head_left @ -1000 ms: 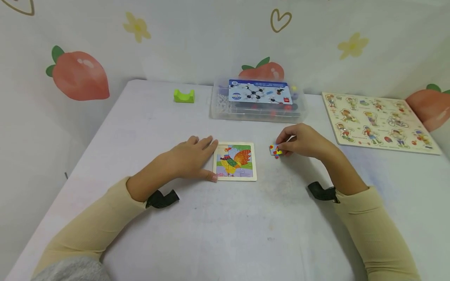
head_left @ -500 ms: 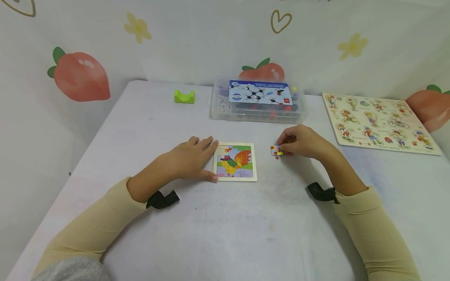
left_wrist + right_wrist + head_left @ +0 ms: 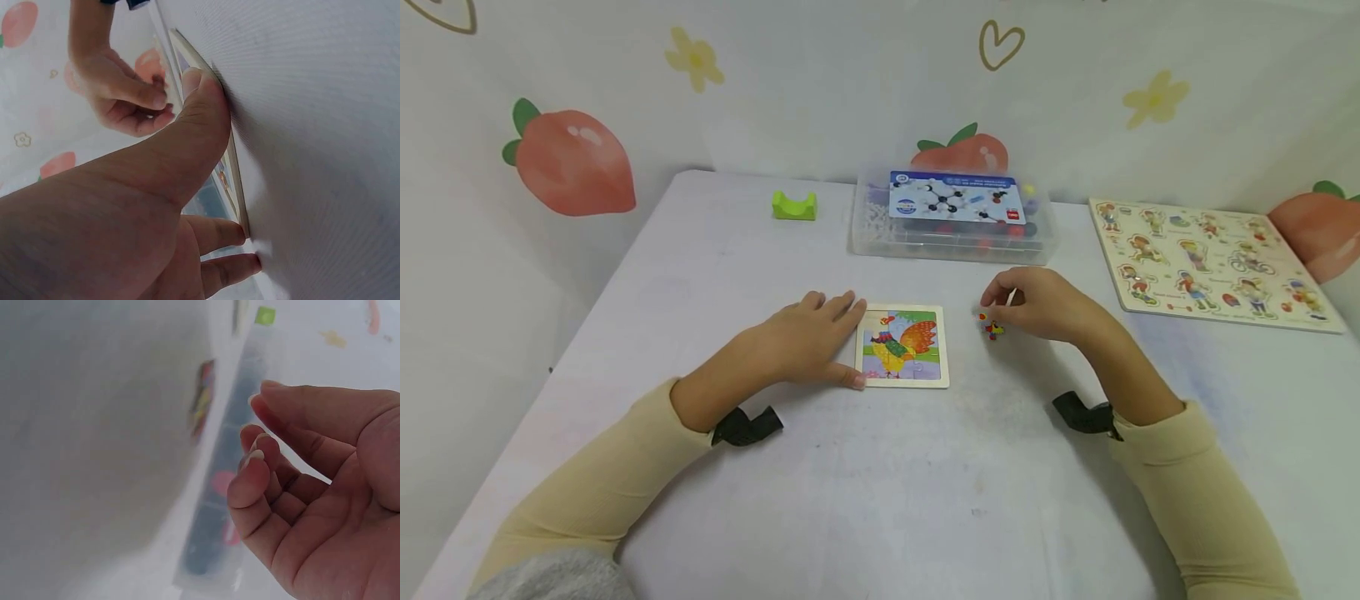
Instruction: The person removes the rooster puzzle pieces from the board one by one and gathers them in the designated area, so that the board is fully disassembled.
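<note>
A small square rooster puzzle board (image 3: 901,346) lies flat in the middle of the white table (image 3: 880,483). My left hand (image 3: 808,337) rests flat beside its left edge with fingers straight, and the thumb (image 3: 197,106) presses the board's near left corner. To the right of the board a small red and yellow puzzle piece (image 3: 992,327) lies on the table. My right hand (image 3: 1037,304) hovers just above and behind it with fingers loosely curled and nothing in them (image 3: 300,475). The piece (image 3: 201,406) lies apart from the fingertips in the right wrist view.
A clear plastic box (image 3: 951,218) with a blue label stands behind the board. A green block (image 3: 793,205) sits at the back left. A large wooden peg puzzle (image 3: 1210,262) lies at the right. The wall has strawberry decals.
My right hand has let go of the small piece and lifted slightly off it. The piece now lies on the table. The left hand and board have not moved.
</note>
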`<state>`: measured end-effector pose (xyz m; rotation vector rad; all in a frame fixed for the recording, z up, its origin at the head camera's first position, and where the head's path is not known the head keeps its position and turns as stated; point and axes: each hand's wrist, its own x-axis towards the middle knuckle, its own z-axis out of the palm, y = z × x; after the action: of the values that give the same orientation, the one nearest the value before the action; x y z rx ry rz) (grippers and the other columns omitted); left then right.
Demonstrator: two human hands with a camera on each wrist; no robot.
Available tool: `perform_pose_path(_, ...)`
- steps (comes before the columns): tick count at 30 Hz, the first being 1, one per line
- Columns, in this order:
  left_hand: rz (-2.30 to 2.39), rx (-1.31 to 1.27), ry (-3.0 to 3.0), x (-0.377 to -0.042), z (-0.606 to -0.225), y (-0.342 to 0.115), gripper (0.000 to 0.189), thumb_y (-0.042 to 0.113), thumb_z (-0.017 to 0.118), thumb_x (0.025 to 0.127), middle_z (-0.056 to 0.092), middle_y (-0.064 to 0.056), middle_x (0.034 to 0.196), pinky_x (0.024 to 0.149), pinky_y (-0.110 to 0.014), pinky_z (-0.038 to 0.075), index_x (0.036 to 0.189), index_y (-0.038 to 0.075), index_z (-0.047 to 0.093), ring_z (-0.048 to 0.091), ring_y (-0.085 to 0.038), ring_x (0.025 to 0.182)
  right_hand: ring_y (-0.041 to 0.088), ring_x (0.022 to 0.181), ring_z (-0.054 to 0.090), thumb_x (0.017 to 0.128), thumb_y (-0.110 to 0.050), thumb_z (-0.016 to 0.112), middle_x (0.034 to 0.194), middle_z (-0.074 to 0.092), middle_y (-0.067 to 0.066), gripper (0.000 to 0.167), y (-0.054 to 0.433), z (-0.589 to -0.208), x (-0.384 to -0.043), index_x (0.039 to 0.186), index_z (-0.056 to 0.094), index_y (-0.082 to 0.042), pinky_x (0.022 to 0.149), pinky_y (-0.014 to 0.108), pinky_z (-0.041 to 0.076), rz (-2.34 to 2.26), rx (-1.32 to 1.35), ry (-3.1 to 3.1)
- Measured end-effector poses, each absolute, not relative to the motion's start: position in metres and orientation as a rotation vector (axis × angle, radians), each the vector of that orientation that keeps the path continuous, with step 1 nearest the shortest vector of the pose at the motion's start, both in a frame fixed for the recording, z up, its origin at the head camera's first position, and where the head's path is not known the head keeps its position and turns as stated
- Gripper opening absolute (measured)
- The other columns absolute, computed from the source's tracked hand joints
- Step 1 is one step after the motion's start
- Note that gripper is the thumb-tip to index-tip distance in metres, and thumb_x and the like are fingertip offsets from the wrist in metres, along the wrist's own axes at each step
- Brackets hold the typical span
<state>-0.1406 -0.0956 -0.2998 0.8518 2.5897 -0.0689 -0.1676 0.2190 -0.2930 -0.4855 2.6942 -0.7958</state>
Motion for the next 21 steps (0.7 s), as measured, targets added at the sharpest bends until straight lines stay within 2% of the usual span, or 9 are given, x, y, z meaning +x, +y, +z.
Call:
perform_pose_path(5, -0.072, 0.856, 2.588, -0.141, -0.300, -0.096, 0.107, 0.068, 0.064, 0.087, 0.017, -0.018, 0.165, 0.111, -0.055, 0.033, 0.160, 0.004, 0.018, 0.026, -0.047, 0.143, 0.024, 0.075, 0.054, 0.093, -0.009, 0.070, 0.089, 0.064, 0.005, 0.016, 0.205, -0.286, -0.163, 0.107, 0.074, -0.003, 0.064, 0.035, 0.048, -0.769, -0.555, 2.673)
perform_pose_path(16, -0.072, 0.852, 2.585, -0.142, -0.300, -0.096, 0.107, 0.068, 0.063, 0.087, 0.017, -0.018, 0.165, 0.111, -0.055, 0.032, 0.160, 0.005, 0.018, 0.026, -0.047, 0.143, 0.024, 0.086, 0.056, 0.092, -0.017, 0.074, 0.096, 0.063, 0.006, 0.035, 0.150, -0.286, -0.160, 0.124, 0.070, -0.005, 0.075, 0.034, 0.051, -0.610, -0.751, 2.573)
perform_pose_path(21, -0.068, 0.865, 2.584, -0.141, -0.300, -0.096, 0.107, 0.068, 0.063, 0.087, 0.017, -0.018, 0.165, 0.111, -0.055, 0.033, 0.160, 0.004, 0.018, 0.027, -0.047, 0.142, 0.023, 0.092, 0.055, 0.091, -0.023, 0.076, 0.101, 0.063, 0.006, 0.039, 0.132, -0.288, -0.164, 0.124, 0.069, -0.003, 0.081, 0.036, 0.049, -0.517, -0.755, 2.544)
